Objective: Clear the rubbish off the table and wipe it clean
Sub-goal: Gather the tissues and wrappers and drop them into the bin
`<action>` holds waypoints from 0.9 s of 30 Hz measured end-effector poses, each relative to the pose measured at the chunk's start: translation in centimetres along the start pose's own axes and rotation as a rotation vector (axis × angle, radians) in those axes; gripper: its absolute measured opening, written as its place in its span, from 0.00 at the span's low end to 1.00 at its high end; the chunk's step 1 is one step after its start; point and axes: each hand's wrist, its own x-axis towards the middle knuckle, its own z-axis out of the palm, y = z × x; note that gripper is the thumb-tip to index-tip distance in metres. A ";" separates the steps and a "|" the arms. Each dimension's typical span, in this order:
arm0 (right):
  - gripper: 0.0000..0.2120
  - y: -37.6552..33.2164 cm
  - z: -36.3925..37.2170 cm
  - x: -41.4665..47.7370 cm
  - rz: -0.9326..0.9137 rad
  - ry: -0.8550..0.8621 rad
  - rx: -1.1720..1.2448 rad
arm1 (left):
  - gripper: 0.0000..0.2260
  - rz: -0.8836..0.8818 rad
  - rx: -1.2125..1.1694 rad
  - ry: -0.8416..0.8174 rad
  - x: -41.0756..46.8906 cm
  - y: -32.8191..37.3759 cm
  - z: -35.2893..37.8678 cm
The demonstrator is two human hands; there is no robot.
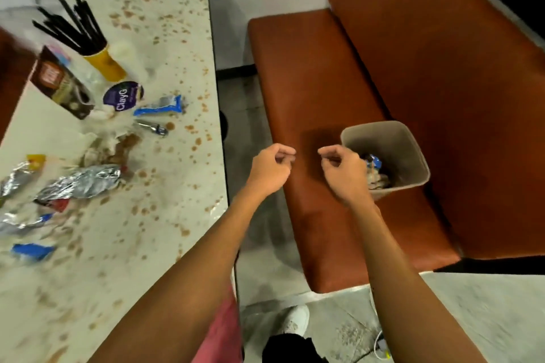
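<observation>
While the fingers of both hands curl in, thumb tips meeting forefingers with nothing visible between them, the left hand (269, 169) and right hand (343, 172) hover side by side above the brown bench (324, 82). Just beside the right hand a beige bin (393, 140) stands on the seat, wrappers inside. On the stained table (165, 156) to the left lie foil wrappers (79, 183), a blue wrapper (159, 106), a brown carton (59, 82) and a yellow cup (106, 63) of black straws (70, 23).

Stained table (165, 68) w/ foil wrappers (79, 183), blue packet (159, 105), cup of straws (104, 63), brown box (62, 82), orange bench (324, 82) w/ bin (413, 150)
</observation>
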 end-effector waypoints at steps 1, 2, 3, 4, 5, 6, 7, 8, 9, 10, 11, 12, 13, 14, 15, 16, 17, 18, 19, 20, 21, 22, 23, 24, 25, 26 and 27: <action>0.11 -1.0 1.3 -0.5 -0.017 -0.014 0.007 | 0.11 -0.008 0.003 0.023 -0.7 -0.8 -1.6; 0.11 -1.8 2.4 -1.0 -0.035 -0.028 0.002 | 0.10 -0.014 0.004 0.040 -1.2 -1.4 -2.8; 0.11 -3.2 4.1 -1.9 -0.056 -0.051 0.001 | 0.09 -0.021 0.010 0.063 -2.1 -2.5 -4.7; 0.11 -4.4 5.7 -2.7 -0.077 -0.074 -0.002 | 0.09 -0.025 0.017 0.085 -2.8 -3.5 -6.6; 0.10 -5.5 7.1 -3.4 -0.087 -0.098 0.002 | 0.09 -0.029 0.024 0.104 -3.5 -4.3 -8.2; 0.10 -6.5 8.4 -4.1 -0.100 -0.125 0.002 | 0.09 -0.038 0.022 0.121 -4.2 -5.0 -9.8; 0.09 -7.7 10.1 -5.0 -0.122 -0.155 0.003 | 0.09 -0.055 0.003 0.139 -4.9 -5.9 -11.7; 0.09 -8.8 11.5 -5.8 -0.140 -0.182 0.003 | 0.09 -0.068 -0.022 0.157 -5.7 -6.8 -13.5; 0.09 -9.6 12.8 -6.4 -0.146 -0.204 0.000 | 0.10 -0.075 -0.049 0.171 -6.4 -7.5 -14.9; 0.10 -10.8 14.4 -7.2 -0.162 -0.223 -0.007 | 0.09 -0.082 -0.067 0.190 -7.3 -8.5 -16.7; 0.10 -11.8 15.7 -7.9 -0.175 -0.232 -0.010 | 0.09 -0.081 -0.076 0.208 -8.0 -9.3 -18.3; 0.11 -12.7 16.9 -8.6 -0.195 -0.235 -0.013 | 0.09 -0.084 -0.079 0.223 -8.7 -10.1 -19.7; 0.11 -14.0 18.5 -9.7 -0.219 -0.245 -0.013 | 0.09 -0.091 -0.084 0.244 -9.7 -11.1 -21.4; 0.11 -15.0 19.9 -10.7 -0.238 -0.255 -0.011 | 0.10 -0.101 -0.091 0.261 -10.6 -12.1 -23.0; 0.11 -15.9 21.1 -11.5 -0.246 -0.265 -0.012 | 0.10 -0.107 -0.097 0.277 -11.3 -12.9 -24.3; 0.11 -16.7 22.4 -12.4 -0.259 -0.281 -0.019 | 0.10 -0.110 -0.100 0.300 -12.0 -13.8 -25.6; 0.11 -17.5 23.6 -13.3 -0.272 -0.300 -0.026 | 0.09 -0.114 -0.107 0.321 -12.7 -14.6 -26.8; 0.11 -18.4 24.8 -14.3 -0.294 -0.323 -0.032 | 0.09 -0.124 -0.124 0.342 -13.5 -15.5 -28.1; 0.11 -19.5 26.3 -15.5 -0.314 -0.346 -0.032 | 0.09 -0.136 -0.141 0.362 -14.4 -16.7 -29.6; 0.11 -20.1 27.3 -16.2 -0.332 -0.356 -0.030 | 0.09 -0.146 -0.148 0.377 -15.1 -17.4 -30.6; 0.11 -20.6 28.2 -16.7 -0.342 -0.366 -0.028 | 0.09 -0.153 -0.148 0.394 -15.6 -18.0 -31.4; 0.12 -21.2 29.3 -17.3 -0.351 -0.384 -0.031 | 0.09 -0.161 -0.151 0.413 -16.3 -18.7 -32.3; 0.13 -21.9 30.7 -18.1 -0.359 -0.407 -0.036 | 0.10 -0.170 -0.163 0.434 -17.1 -19.8 -33.5; 0.13 -22.7 32.0 -18.8 -0.369 -0.432 -0.041 | 0.09 -0.178 -0.170 0.450 -17.8 -20.8 -34.8; 0.14 -23.3 33.1 -19.4 -0.381 -0.451 -0.044 | 0.09 -0.182 -0.175 0.463 -18.4 -21.7 -35.7; 0.14 -23.9 34.0 -20.0 -0.397 -0.463 -0.052 | 0.10 -0.185 -0.176 0.476 -18.9 -22.5 -36.7; 0.15 -24.4 35.0 -20.4 -0.416 -0.473 -0.061 | 0.11 -0.190 -0.185 0.486 -19.3 -23.2 -37.5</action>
